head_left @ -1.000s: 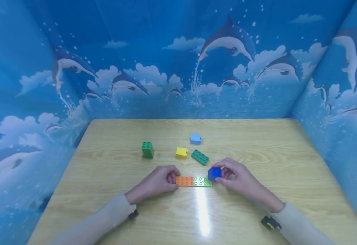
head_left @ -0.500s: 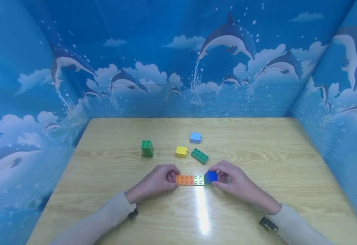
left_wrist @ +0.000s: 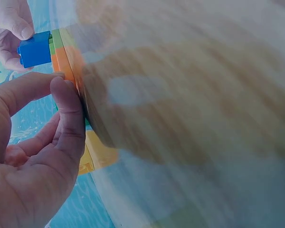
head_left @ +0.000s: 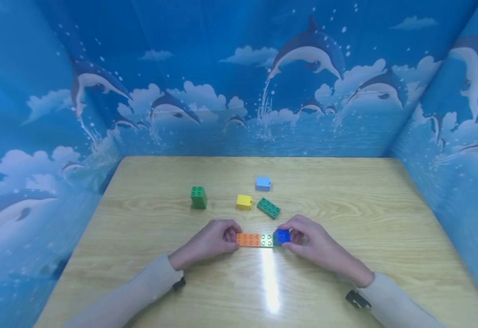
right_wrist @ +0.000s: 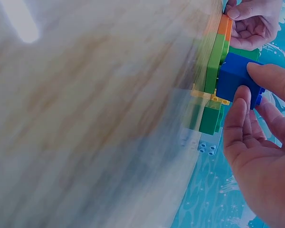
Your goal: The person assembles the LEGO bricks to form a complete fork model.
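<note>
In the head view an orange building brick (head_left: 248, 240) and a light green brick (head_left: 266, 240) lie end to end in one row on the table. My left hand (head_left: 211, 242) pinches the orange brick's left end between thumb and fingers. A dark blue block (head_left: 281, 237) sits over the right half of the light green brick, and my right hand (head_left: 313, 242) grips it by its sides. From the right wrist, the blue block (right_wrist: 238, 78) looks slightly tilted against the light green brick (right_wrist: 214, 64); whether its studs are fully pressed in I cannot tell.
Behind the row lie a yellow brick (head_left: 244, 202), a dark green brick (head_left: 269, 208) and a light blue brick (head_left: 263, 184). A tall green block (head_left: 198, 197) stands upright to the left. Dolphin-printed cloth walls (head_left: 206, 132) border the wooden table (head_left: 345, 191).
My right hand has moved left with the blue block, from the light green brick's right edge onto its right half. My left hand keeps its hold on the orange brick.
</note>
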A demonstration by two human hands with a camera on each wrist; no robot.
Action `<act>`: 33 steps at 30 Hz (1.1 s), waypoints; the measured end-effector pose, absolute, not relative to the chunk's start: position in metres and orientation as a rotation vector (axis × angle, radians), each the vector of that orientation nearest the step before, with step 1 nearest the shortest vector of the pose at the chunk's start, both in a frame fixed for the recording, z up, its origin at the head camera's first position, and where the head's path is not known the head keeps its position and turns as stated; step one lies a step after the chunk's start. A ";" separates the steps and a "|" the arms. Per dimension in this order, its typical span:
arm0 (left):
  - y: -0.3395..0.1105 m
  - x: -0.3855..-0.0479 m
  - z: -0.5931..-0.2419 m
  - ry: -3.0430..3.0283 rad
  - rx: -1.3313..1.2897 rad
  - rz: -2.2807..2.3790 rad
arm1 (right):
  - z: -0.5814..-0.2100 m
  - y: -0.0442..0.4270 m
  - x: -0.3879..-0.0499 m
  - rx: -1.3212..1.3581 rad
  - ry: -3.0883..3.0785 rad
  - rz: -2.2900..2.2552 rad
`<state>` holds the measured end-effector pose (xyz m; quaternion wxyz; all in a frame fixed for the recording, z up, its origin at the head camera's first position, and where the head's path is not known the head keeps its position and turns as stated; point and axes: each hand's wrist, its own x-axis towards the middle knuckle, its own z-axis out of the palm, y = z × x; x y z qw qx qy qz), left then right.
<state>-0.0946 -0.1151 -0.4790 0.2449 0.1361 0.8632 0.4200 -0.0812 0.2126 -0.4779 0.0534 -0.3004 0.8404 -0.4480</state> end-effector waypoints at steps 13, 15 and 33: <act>-0.116 -0.096 -0.480 2.364 0.387 1.136 | -0.474 0.208 -0.079 -0.858 2.554 -1.308; -0.115 -0.096 -0.479 2.363 0.386 1.136 | -0.473 0.206 -0.079 -0.852 2.557 -1.296; -0.111 -0.095 -0.480 2.354 0.365 1.130 | -0.473 0.202 -0.082 -0.841 2.572 -1.271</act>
